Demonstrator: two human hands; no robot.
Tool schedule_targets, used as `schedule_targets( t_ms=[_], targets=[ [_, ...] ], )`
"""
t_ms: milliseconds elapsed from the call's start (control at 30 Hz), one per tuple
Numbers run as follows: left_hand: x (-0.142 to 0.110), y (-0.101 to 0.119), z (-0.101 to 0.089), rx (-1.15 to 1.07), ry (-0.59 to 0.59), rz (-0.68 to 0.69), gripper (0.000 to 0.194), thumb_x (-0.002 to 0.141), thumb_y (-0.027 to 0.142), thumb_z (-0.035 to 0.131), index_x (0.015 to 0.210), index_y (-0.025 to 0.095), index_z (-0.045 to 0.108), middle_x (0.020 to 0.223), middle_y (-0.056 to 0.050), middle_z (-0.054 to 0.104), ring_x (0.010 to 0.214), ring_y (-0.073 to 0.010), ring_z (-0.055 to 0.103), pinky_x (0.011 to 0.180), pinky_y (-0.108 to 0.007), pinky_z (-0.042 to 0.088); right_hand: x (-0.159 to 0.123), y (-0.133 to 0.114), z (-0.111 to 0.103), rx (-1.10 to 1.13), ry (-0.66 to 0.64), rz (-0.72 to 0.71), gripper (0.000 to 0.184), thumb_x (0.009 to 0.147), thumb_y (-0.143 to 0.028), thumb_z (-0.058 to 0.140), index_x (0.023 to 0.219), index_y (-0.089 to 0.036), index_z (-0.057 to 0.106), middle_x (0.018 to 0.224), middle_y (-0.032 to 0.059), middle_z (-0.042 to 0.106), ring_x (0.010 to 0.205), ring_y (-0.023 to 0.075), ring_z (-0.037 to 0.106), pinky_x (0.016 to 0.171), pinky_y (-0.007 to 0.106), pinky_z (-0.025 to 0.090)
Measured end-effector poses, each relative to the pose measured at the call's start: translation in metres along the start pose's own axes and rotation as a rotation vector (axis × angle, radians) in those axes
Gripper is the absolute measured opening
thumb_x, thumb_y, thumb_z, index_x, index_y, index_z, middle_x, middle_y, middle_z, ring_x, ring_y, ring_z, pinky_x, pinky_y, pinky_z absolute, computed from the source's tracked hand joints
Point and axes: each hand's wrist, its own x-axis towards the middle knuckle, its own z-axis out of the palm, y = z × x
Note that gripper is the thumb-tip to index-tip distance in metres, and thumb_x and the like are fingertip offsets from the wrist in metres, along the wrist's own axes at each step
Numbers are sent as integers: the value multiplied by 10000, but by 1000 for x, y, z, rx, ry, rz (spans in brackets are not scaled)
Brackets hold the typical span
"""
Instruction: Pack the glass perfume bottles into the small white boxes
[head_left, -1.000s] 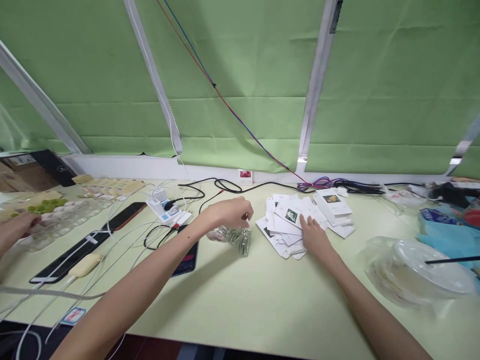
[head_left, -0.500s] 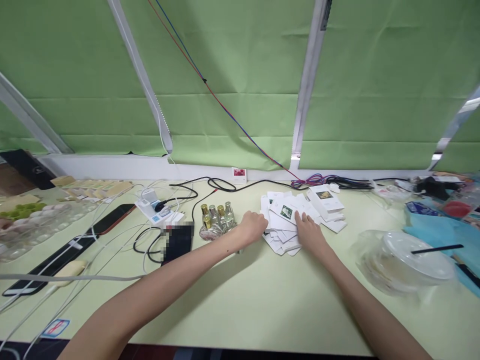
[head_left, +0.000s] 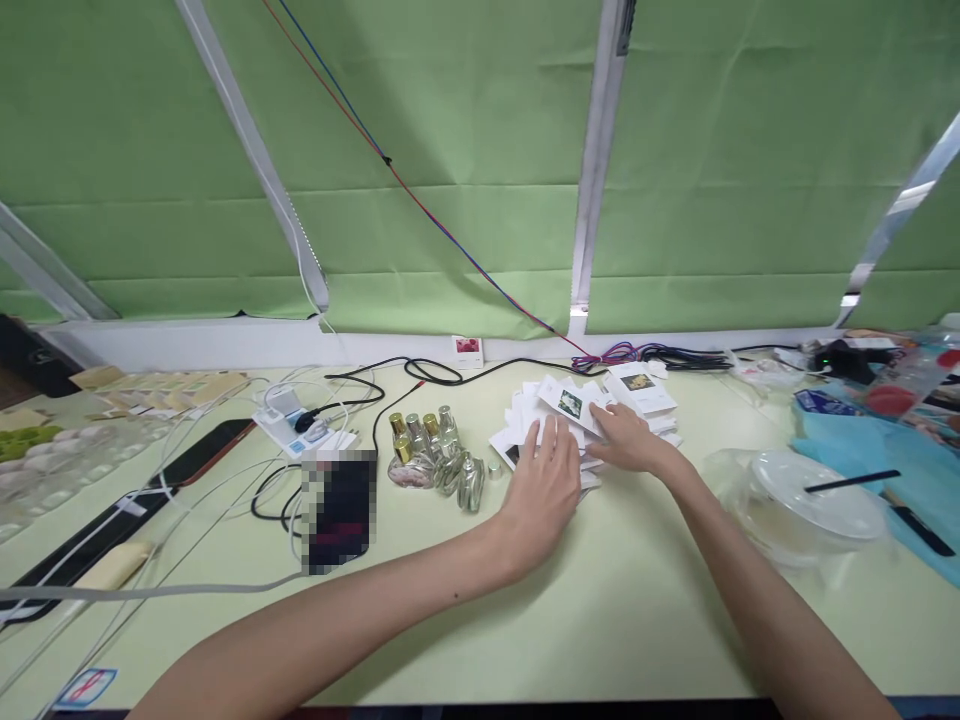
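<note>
A loose pile of white cards (head_left: 529,402) lies on the table, and a card with a white flower picture (head_left: 570,404) is on top. Over the pile's near side, my left hand (head_left: 544,480) rests with fingers stretched out and slightly apart. My right hand (head_left: 624,438) touches the right edge of the top card, its forefinger and thumb apart. Behind it sits a neater stack of white cards with a yellow flower picture (head_left: 639,382). Left of the pile stand small glass bottles with gold and silver caps (head_left: 424,430); a clear bottle (head_left: 471,485) lies near them.
A power strip (head_left: 300,425), cables and a dark device (head_left: 341,510), partly blurred out, lie at left. At right are a lidded plastic bowl (head_left: 817,490), blue sheeting (head_left: 847,440) and a black-handled knife (head_left: 922,525). A small card (head_left: 468,350) leans at the back.
My left hand has gone from a closed shape beside the bottles to spread fingers over the pile. My right hand stays at the top card. The view has shifted slightly.
</note>
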Motion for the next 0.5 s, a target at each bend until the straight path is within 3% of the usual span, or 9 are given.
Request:
schedule_targets(
  t_ms=[67, 133, 300, 400, 500],
  targets=[
    [10, 6, 15, -26, -60, 1, 960, 812, 485, 746, 1527, -8, 336, 1630, -267, 223, 1530, -410, 168, 1236, -551, 220, -2, 3, -11, 18, -8, -38, 707, 869, -425, 639, 1487, -161, 418, 1519, 227, 441, 1475, 377, 320, 1133, 468, 337],
    [21, 8, 28, -48, -83, -10, 1120, 725, 564, 802, 1552, 10, 288, 1649, -260, 143, 1539, -415, 106, 1248, -566, 181, -3, 9, -22, 73, -6, -79, 719, 857, -452, 648, 1482, -168, 437, 1526, 201, 447, 1484, 347, 316, 1155, 430, 327],
    [36, 8, 32, -58, -22, -86, 1087, 701, 530, 833, 1537, 51, 330, 1607, -274, 288, 1518, -424, 202, 1243, -588, 182, -3, 29, -43, 466, 61, -114, 868, 753, -578, 715, 1502, -252, 422, 1600, 96, 386, 1481, 322, 336, 1178, 419, 331],
    [37, 9, 25, -51, 3, -97, 1125, 684, 533, 842, 1547, 51, 304, 1580, -290, 333, 1501, -434, 251, 1239, -593, 190, 8, 37, -45, 656, 177, -84, 849, 796, -704, 611, 1520, -327, 376, 1623, 38, 356, 1469, 287, 367, 1155, 394, 371],
    [41, 8, 21, -48, 19, -58, 1306, 599, 593, 867, 1592, 77, 194, 1641, -280, 170, 1525, -450, 140, 1236, -623, 159, 32, 43, -38, 615, 397, 126, 909, 831, -773, 480, 1548, -236, 331, 1592, 129, 396, 1460, 307, 383, 1166, 420, 348]
  ],
)
